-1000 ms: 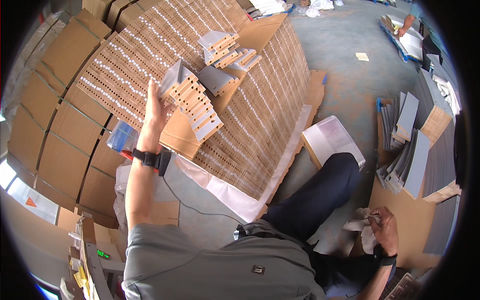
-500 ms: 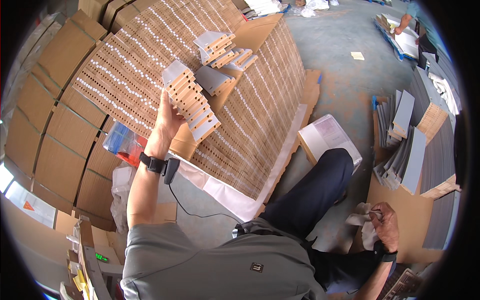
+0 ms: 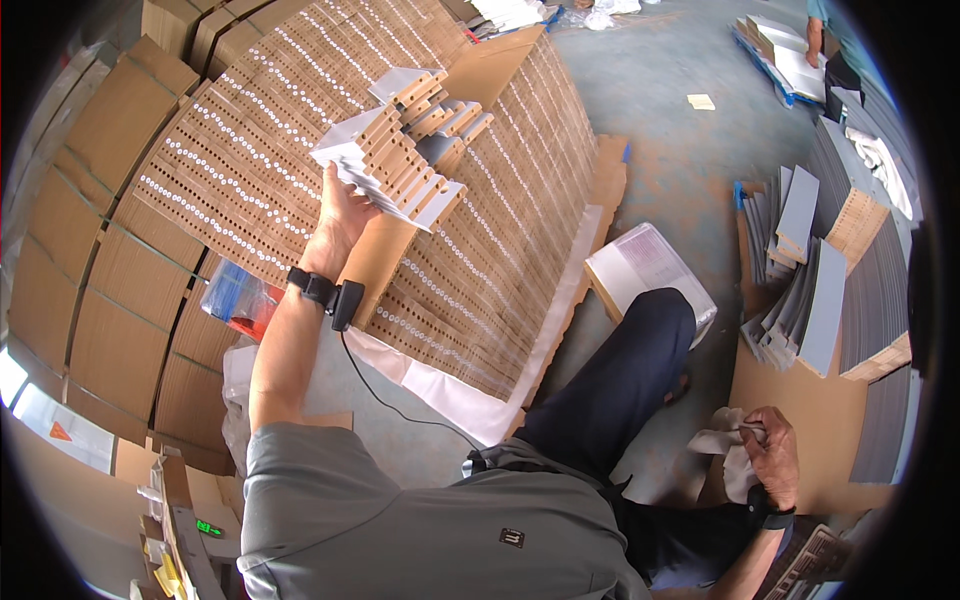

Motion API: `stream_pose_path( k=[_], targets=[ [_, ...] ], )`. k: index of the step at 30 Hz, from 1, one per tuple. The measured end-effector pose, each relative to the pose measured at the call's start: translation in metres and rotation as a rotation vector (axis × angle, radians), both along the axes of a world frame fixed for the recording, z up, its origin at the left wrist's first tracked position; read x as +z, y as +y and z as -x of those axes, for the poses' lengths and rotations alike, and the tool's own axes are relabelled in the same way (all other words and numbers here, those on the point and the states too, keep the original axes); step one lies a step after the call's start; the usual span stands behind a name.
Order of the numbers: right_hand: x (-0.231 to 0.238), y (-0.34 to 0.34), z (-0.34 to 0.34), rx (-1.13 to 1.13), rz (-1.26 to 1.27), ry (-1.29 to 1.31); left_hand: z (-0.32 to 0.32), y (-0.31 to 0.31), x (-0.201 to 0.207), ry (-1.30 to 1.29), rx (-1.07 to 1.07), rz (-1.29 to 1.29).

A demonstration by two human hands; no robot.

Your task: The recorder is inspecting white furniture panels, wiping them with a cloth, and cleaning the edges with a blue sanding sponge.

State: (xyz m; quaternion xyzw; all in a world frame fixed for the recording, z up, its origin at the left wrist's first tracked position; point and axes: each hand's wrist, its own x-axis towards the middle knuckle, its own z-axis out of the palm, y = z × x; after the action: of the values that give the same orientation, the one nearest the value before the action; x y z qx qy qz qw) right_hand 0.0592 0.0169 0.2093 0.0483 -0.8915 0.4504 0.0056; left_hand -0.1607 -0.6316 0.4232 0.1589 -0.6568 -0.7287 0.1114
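My left hand (image 3: 345, 208) is closed on the near-left side of a stepped stack of grey boards (image 3: 395, 170) with tan, drilled edges. The boards are held tilted over a large bundle of similar tan-edged panels (image 3: 490, 260), and their lower faces look bright white. Just beyond lie more small grey boards (image 3: 410, 90), resting on the bundle by a strip of brown cardboard (image 3: 385, 255). At lower right, beside my leg, my right hand (image 3: 773, 455) grips a crumpled white cloth (image 3: 716, 440) between thumb and fingers.
A plastic-wrapped white box (image 3: 652, 270) sits on the floor by my knee. Grey panels (image 3: 825, 310) stand stacked at right. Strapped cardboard packs (image 3: 110, 260) line the left side. A cable (image 3: 385, 405) runs from my left wrist. Another person's arm (image 3: 815, 42) reaches over a pallet at far right.
My left hand has raised and turned the boards; their lower end swung up and right, showing white faces. The right hand stays put with the cloth. The view has shifted slightly.
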Motion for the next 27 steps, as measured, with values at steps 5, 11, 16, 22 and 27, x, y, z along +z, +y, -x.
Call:
stream_pose_path(
  k=[5, 11, 16, 22, 27],
  targets=[
    [-0.008, 0.002, -0.001, 0.0, 0.027, -0.012, 0.006, -0.003, 0.005, -0.006, 0.102, 0.011],
    [-0.014, 0.0, 0.007, 0.062, -0.034, 0.025, -0.014, 0.02, 0.006, 0.012, 0.117, -0.017],
    [-0.009, -0.004, 0.015, 0.07, 0.025, -0.075, -0.082, 0.061, 0.036, 0.403, 0.198, 0.472],
    [0.0, 0.002, 0.001, -0.061, -0.141, -0.03, -0.138, 0.153, 0.087, 0.65, -0.146, 0.277],
    [-0.014, 0.01, -0.014, -0.054, -0.046, -0.135, -0.19, 0.197, 0.131, 0.524, -0.424, -0.004]
  ],
)
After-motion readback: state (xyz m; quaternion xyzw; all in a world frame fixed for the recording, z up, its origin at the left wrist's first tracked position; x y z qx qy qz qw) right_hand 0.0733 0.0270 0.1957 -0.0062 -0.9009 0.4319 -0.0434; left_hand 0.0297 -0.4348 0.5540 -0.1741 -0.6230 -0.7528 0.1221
